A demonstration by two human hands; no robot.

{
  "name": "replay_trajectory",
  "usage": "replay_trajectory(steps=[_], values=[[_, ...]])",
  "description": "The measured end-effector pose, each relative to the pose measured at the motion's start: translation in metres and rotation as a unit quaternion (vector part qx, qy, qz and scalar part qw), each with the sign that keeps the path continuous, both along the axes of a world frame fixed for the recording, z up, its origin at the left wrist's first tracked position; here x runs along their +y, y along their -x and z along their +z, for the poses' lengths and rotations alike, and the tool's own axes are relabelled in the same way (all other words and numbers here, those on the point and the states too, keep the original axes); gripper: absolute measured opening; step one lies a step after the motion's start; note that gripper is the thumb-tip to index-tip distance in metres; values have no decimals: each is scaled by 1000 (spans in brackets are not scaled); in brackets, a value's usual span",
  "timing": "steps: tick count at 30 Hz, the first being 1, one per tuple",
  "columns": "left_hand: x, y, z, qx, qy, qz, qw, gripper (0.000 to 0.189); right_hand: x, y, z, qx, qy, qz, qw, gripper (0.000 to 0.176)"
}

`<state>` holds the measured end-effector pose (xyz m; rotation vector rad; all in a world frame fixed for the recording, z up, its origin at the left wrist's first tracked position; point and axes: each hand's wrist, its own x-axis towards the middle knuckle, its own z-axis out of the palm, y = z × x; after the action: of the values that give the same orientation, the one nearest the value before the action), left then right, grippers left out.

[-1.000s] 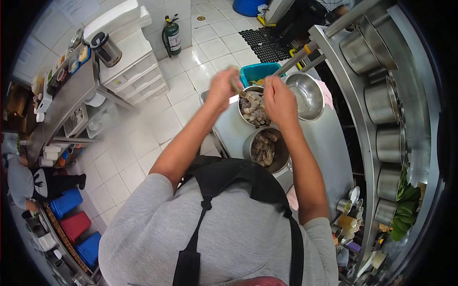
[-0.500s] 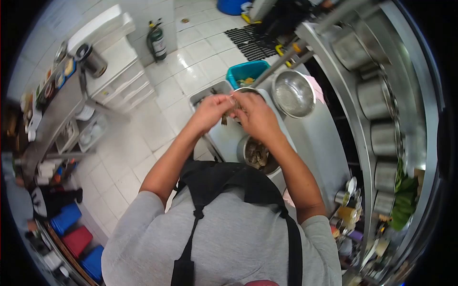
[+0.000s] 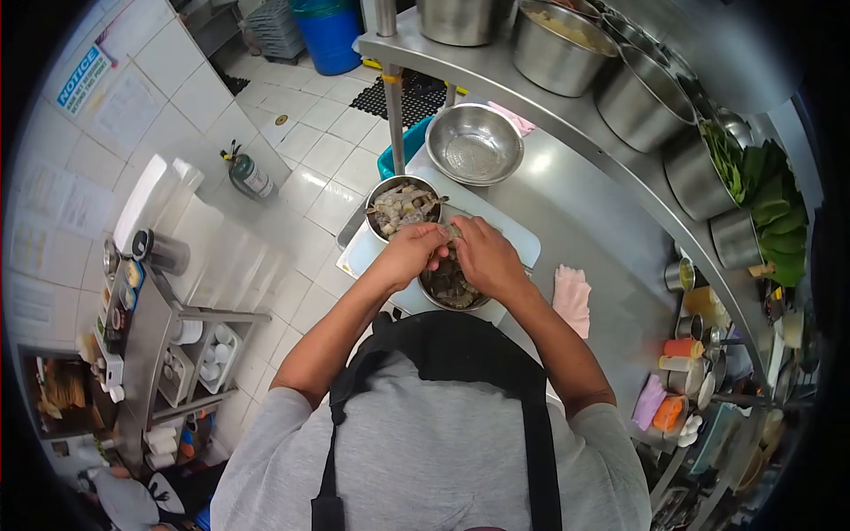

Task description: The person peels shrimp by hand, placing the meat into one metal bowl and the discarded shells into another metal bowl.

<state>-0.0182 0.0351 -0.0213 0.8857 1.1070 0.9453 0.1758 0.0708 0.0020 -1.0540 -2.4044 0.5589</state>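
Observation:
My left hand (image 3: 414, 253) and my right hand (image 3: 488, 257) meet with fingers closed on a small greyish shrimp (image 3: 454, 234), partly hidden by the fingertips. They are above a metal bowl of dark shrimp (image 3: 454, 291), whose far side is covered by the hands. Just beyond my left hand stands a round metal pot (image 3: 370, 232) heaped with pale grey shrimp (image 3: 405, 205). A white cutting board (image 3: 516, 237) lies beneath these containers.
A steel colander-like bowl (image 3: 475, 144) sits past the board. On the steel counter (image 3: 567, 212) lies a pink cloth (image 3: 571, 299). Overhead at right runs a shelf (image 3: 567, 124) holding several pots and green leaves (image 3: 779, 212). A teal bin (image 3: 413, 142) stands behind the shelf post.
My view has swung round, so the counter and shelf show more fully. Both hands have come down and nearer, from over the far pot to over the near bowl.

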Motion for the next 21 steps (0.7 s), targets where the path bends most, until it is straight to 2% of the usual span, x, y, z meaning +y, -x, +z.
replay_trajectory(steps=[1,3,8,12,13,14,16,17,18,19,21], values=[[-1,-3,3,-63,40,15,997,23,-1,-2,-2,3,-2,-3,1000,34],[-4,-8,6,-51,29,7,998,24,1,-6,-12,44,-14,16,999,29],[-14,-21,-2,-76,23,22,997,23,0,-14,-26,34,-3,27,999,28],[-17,-29,-13,-61,20,37,997,22,2,-19,-34,80,-6,5,997,22],[-20,-29,-11,-22,13,26,999,22,2,-19,-39,99,6,-7,995,20],[-22,-27,-12,17,-39,2,999,23,3,-19,-47,148,25,-29,988,17],[-20,-29,-8,18,-31,8,999,24,6,-22,-46,207,104,-32,972,16],[-19,-28,-5,24,-37,10,999,23,6,-19,-60,290,194,-50,936,20],[-20,-27,-5,32,-42,10,999,23,4,-24,-48,292,317,-72,899,25],[-18,-27,-5,10,-32,20,999,22,2,-23,-29,321,376,-78,865,25],[-14,-26,-9,-18,-30,36,999,20,3,-25,-31,351,354,-46,866,28]])
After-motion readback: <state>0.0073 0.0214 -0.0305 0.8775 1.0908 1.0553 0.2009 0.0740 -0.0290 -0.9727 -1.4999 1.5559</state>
